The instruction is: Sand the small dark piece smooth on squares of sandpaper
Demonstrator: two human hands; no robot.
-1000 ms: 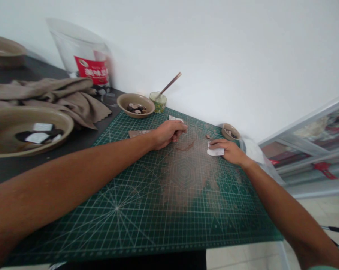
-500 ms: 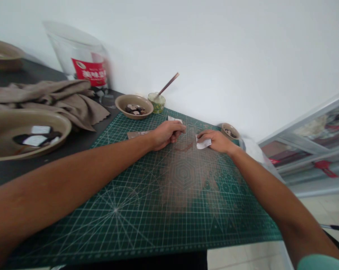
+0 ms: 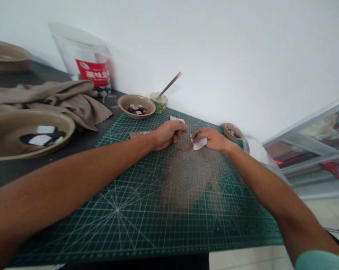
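Green cutting mat (image 3: 147, 228), white-gridded: nearest surface, brown residue (image 3: 180, 198) at its middle. Right hand (image 3: 214, 138): fingers closed on a white paper piece (image 3: 200, 144), above the mat. Left hand (image 3: 168, 134): clenched, near the right hand; contents cannot be told. Beyond: tan bowl (image 3: 123, 108) containing dark pieces (image 3: 138, 110), beside a patterned cup (image 3: 160, 105) with brown chopsticks (image 3: 170, 84) leaning inside.

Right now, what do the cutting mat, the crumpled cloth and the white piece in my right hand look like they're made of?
White piece in your right hand: probably matte paper; it looks thin and flat. Cutting mat: likely plastic or vinyl, smooth, with a printed grid. Crumpled cloth: dull, perhaps suede-like fabric, with soft folds and a jagged edge.
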